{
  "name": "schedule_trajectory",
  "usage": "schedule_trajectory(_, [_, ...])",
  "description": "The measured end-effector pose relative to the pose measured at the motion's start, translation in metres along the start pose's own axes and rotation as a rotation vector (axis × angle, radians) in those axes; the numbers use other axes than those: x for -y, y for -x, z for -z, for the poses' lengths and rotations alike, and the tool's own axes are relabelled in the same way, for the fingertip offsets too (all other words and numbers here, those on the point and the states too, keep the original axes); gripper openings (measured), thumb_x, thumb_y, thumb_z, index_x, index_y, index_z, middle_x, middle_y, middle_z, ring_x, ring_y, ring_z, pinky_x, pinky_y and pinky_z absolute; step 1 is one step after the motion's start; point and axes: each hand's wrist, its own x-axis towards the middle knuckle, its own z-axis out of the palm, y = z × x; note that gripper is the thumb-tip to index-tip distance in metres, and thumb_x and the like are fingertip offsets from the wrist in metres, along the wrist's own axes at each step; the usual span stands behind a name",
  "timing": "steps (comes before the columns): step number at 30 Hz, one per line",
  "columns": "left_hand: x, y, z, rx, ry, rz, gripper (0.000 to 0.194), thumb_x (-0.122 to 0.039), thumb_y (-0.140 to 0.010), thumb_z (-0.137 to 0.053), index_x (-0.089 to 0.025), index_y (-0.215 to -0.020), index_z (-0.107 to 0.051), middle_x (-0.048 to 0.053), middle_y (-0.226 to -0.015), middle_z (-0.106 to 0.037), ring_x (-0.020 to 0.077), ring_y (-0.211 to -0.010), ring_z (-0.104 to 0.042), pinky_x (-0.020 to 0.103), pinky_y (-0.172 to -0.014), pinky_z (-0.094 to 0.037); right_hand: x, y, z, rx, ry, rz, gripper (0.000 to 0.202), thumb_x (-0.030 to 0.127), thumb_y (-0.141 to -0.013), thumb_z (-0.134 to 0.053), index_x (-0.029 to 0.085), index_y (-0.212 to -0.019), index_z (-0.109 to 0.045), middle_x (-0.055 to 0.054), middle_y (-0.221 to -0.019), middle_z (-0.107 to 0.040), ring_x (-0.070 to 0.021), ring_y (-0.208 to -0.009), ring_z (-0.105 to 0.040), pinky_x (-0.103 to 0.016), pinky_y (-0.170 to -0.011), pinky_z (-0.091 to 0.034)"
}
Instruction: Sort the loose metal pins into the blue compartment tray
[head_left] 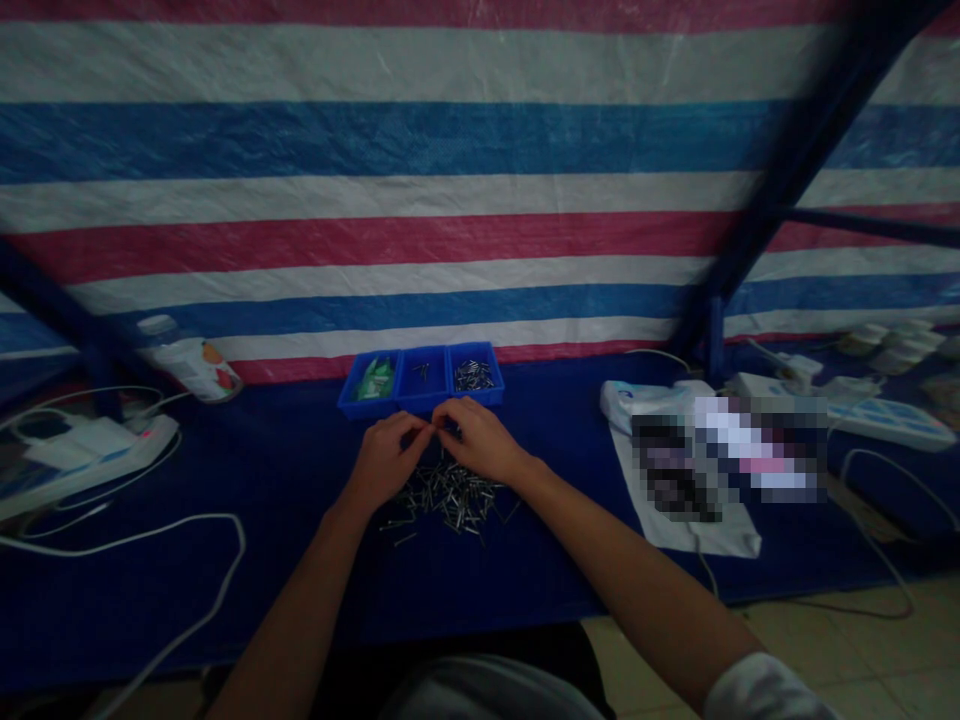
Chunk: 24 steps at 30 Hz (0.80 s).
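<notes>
My left hand (384,455) and my right hand (480,438) meet at the fingertips above a loose pile of thin metal screws or nails (457,500). Thumb and fingers of both are pinched together; whatever lies between them is too small to make out. Just beyond the hands stands a blue three-compartment tray (411,390). Its left compartment has a green and white packet (376,380), the middle one a few small metal pieces (421,371), and the right one a heap of similar pieces (474,376).
At the left are a bottle (199,365), a white power strip (142,445) and a loose white cable (232,560). On the right, a white bag (727,535) lies under blurred-out items, with another power strip (892,420) behind. A striped tarp (450,240) hangs behind the blue table (300,420).
</notes>
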Motion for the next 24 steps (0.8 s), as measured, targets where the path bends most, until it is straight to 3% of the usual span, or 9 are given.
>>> schedule_trajectory(4, [0.001,0.0,0.0,-0.026,0.011,0.02,0.027,-0.037,-0.093,-0.051,-0.019,-0.08,-0.068,0.002,-0.075,-0.067,0.0164,-0.069,-0.059,0.028,-0.066,-0.042,-0.003,-0.003,-0.001,-0.099,-0.166,-0.059,0.024,0.014,-0.089,-0.05,0.021,-0.107,-0.064,-0.006,-0.1,-0.067,-0.0167,-0.087,-0.06,-0.033,-0.079,-0.048])
schedule_trajectory(9, [0.006,0.0,-0.001,0.0,-0.018,0.066,0.025,-0.037,-0.092,-0.052,-0.02,-0.087,-0.069,0.002,-0.08,-0.07,0.0178,-0.072,-0.062,0.029,-0.069,-0.044,-0.012,-0.013,0.003,-0.337,-0.592,-0.366,0.015,0.028,-0.081,-0.065,0.022,-0.094,-0.069,-0.003,-0.086,-0.07,-0.0158,-0.079,-0.065,-0.031,-0.073,-0.05])
schedule_trajectory(13, [0.008,0.0,-0.003,0.089,-0.061,0.074,0.022,-0.036,-0.092,-0.052,-0.02,-0.091,-0.068,0.003,-0.081,-0.069,0.0187,-0.074,-0.063,0.03,-0.071,-0.046,-0.017,-0.017,0.017,-0.46,-0.864,-0.57,0.024,0.04,-0.073,-0.072,0.019,-0.084,-0.068,-0.004,-0.083,-0.072,-0.0145,-0.071,-0.066,-0.025,-0.063,-0.049])
schedule_trajectory(15, [0.009,0.001,-0.004,0.116,-0.073,0.078,0.021,-0.035,-0.091,-0.054,-0.021,-0.093,-0.068,0.003,-0.081,-0.068,0.0188,-0.075,-0.063,0.031,-0.071,-0.046,-0.019,-0.016,0.021,-0.515,-0.92,-0.646,0.027,0.044,-0.073,-0.07,0.018,-0.074,-0.065,-0.002,-0.072,-0.07,-0.0125,-0.062,-0.063,-0.023,-0.055,-0.045])
schedule_trajectory(18, [0.008,0.001,-0.004,0.14,-0.082,0.089,0.018,-0.033,-0.09,-0.056,-0.021,-0.094,-0.069,0.002,-0.08,-0.067,0.0188,-0.074,-0.062,0.031,-0.07,-0.046,-0.023,-0.014,0.022,-0.573,-0.927,-0.737,0.03,0.042,-0.073,-0.068,0.02,-0.059,-0.053,0.006,-0.045,-0.049,-0.0088,-0.042,-0.047,-0.022,-0.045,-0.037])
schedule_trajectory(20, [0.008,0.001,-0.005,0.15,-0.082,0.095,0.018,-0.033,-0.09,-0.056,-0.021,-0.095,-0.068,0.002,-0.08,-0.067,0.0185,-0.074,-0.062,0.031,-0.069,-0.045,-0.025,-0.013,0.02,-0.584,-0.909,-0.789,0.033,0.039,-0.072,-0.068,0.021,-0.054,-0.046,0.009,-0.039,-0.038,-0.0073,-0.036,-0.04,-0.022,-0.041,-0.033])
schedule_trajectory(24, [0.009,0.001,-0.005,0.163,-0.085,0.095,0.019,-0.033,-0.09,-0.054,-0.021,-0.096,-0.068,0.002,-0.08,-0.066,0.0183,-0.074,-0.062,0.031,-0.069,-0.045,-0.024,-0.013,0.02,-0.565,-0.939,-0.89,0.029,0.043,-0.074,-0.065,0.02,-0.064,-0.051,0.007,-0.043,-0.047,-0.009,-0.038,-0.047,-0.021,-0.041,-0.034])
